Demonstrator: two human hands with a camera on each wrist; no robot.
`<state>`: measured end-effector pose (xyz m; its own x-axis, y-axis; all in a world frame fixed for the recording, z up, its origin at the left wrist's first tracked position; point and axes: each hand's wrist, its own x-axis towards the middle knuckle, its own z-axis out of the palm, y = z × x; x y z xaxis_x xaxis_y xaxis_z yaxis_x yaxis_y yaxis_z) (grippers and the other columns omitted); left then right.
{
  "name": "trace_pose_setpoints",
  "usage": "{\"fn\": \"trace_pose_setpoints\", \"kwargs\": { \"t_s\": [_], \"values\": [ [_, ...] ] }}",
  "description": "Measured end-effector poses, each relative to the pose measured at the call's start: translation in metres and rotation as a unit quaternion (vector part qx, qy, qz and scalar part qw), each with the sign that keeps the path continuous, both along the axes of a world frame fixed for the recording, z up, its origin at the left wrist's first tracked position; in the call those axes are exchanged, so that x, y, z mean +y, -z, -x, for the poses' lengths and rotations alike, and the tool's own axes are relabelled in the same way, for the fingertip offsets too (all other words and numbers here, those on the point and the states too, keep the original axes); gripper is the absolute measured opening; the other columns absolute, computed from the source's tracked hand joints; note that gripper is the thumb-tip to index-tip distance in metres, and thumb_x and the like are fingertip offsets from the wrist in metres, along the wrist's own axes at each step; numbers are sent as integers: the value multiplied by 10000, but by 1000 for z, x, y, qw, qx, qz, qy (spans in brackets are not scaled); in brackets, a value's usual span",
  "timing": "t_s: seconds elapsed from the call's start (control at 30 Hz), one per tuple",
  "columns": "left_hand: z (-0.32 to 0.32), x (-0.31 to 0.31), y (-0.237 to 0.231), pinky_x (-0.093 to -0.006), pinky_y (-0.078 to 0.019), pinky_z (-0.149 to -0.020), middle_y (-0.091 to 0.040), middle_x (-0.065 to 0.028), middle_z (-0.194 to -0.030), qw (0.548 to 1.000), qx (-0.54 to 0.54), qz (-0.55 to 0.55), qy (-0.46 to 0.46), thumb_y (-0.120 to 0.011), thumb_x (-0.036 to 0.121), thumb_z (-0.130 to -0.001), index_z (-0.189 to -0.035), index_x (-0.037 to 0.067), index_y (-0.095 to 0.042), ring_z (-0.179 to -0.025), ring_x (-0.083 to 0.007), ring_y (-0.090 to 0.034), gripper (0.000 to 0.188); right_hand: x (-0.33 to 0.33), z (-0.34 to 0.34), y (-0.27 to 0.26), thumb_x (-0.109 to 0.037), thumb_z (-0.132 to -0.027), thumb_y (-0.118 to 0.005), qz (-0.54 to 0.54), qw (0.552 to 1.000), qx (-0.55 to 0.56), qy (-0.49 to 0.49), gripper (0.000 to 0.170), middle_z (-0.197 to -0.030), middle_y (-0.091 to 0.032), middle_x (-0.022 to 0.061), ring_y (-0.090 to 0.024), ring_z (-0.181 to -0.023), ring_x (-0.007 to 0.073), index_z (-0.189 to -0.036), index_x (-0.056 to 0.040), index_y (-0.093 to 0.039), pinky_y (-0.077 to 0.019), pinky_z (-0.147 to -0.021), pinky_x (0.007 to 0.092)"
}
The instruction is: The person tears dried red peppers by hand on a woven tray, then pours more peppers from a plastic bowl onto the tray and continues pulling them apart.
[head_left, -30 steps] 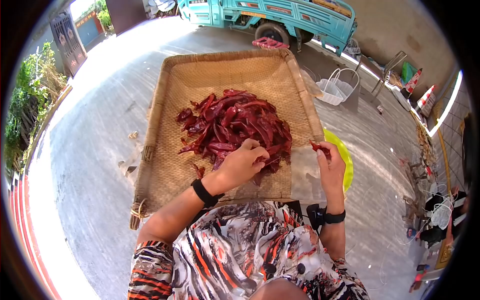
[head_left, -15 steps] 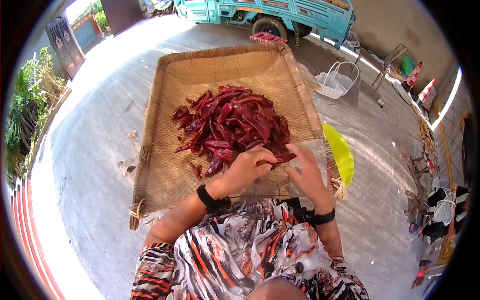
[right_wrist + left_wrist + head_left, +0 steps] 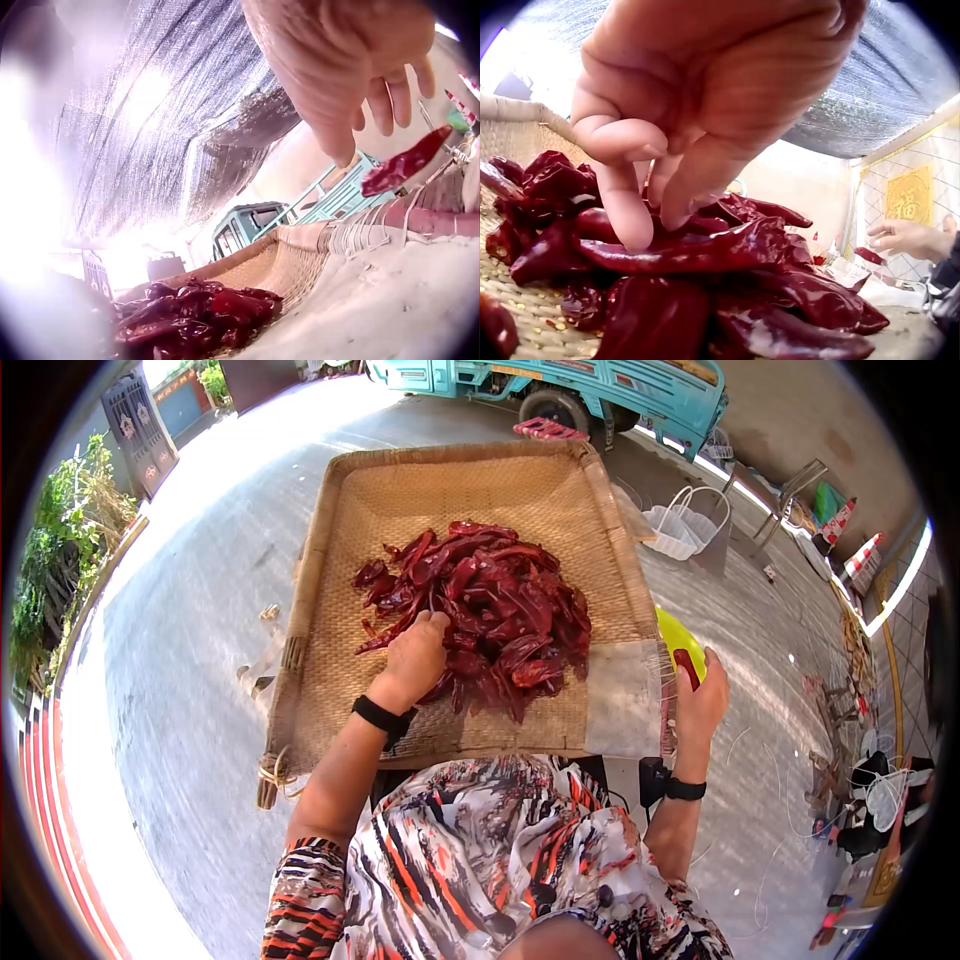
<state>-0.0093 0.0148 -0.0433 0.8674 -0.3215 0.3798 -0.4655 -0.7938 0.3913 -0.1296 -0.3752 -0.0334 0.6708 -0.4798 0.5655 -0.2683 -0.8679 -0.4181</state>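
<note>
A pile of dried red chili peppers lies in a shallow woven basket. My left hand reaches into the pile's left side. In the left wrist view its fingertips come down on a long, glossy chili pepper, thumb and forefinger apart. My right hand is beyond the basket's right edge, over a yellow-green round container. Its fingers and thumb are spread. Just below them, a single red chili pepper hangs in the air, apart from the fingertips.
A pale cloth patch covers the basket's near right corner. Pale seeds lie scattered on the weave. On the ground farther right stands a white handled basket. A turquoise cargo vehicle is parked at the back.
My right hand has moved from beside the left hand, over the pile, out past the basket's right edge, and let go of a chili pepper. The left hand has shifted left and farther into the pile.
</note>
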Motion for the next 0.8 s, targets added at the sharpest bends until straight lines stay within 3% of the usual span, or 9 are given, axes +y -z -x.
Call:
{"fn": "trace_pose_setpoints", "kwargs": {
  "t_s": [0.1,0.2,0.3,0.4,0.53,0.63,0.67,0.8],
  "values": [
    [1,1,0,-494,-520,-704,-625,-178,-969,999,13,-27,-22,-556,-20,-822,-1016,79,-607,-839,-408,-638,223,-1,-3,11,-155,-886,-650,-70,995,5,-64,397,-1253,-601,148,-528,-1202,331,-1265,-52,-589,-378,-1046,424],
    [6,-2,-13,-493,-508,-704,-632,-167,-942,999,22,-26,-23,-597,12,-831,-1009,91,-593,-854,-404,-635,195,38,-7,3,-135,-891,-638,-122,975,17,-183,385,-1223,-613,140,-562,-1148,312,-1265,-59,-589,-418,-1003,415],
    [20,-14,-36,-469,-519,-684,-643,-142,-908,999,13,-15,28,-616,30,-848,-995,92,-594,-834,-379,-645,161,92,-3,-28,-137,-882,-674,-269,905,90,-318,417,-1188,-629,123,-615,-1043,253,-1282,-59,-583,-480,-909,358],
    [44,-38,-51,-444,-528,-693,-657,-117,-932,994,12,43,101,-648,63,-856,-1000,95,-607,-850,-361,-654,154,127,0,-31,-135,-881,-693,-348,826,79,-436,410,-1162,-643,105,-634,-998,202,-1274,-65,-600,-498,-862,327],
    [57,-58,-39,-403,-538,-714,-661,-123,-945,976,63,92,188,-658,72,-858,-1017,67,-619,-866,-341,-662,163,126,0,-23,-123,-931,-654,-387,803,111,-440,299,-1123,-670,89,-643,-987,131,-1219,-49,-636,-515,-812,291],
    [53,-53,-44,-392,-540,-713,-663,-122,-940,943,122,162,265,-671,88,-861,-1028,66,-630,-865,-325,-673,174,108,1,-20,-124,-949,-640,-381,816,94,-425,268,-1064,-689,83,-655,-905,118,-1201,-34,-639,-520,-782,272],
    [53,-47,-51,-381,-543,-718,-659,-120,-931,960,138,109,218,-680,94,-861,-1036,72,-640,-871,-308,-680,181,102,-1,-20,-120,-956,-631,-380,834,61,-397,245,-1028,-697,80,-660,-837,117,-1177,-18,-643,-521,-777,270],
    [33,-2,-45,-439,-525,-726,-647,-124,-898,993,57,-49,89,-688,144,-836,-1057,112,-635,-858,-332,-664,229,60,-6,-25,-126,-950,-634,-289,924,-68,-242,258,-1035,-697,92,-651,-927,148,-1180,-9,-634,-507,-849,291]
  ]
}}
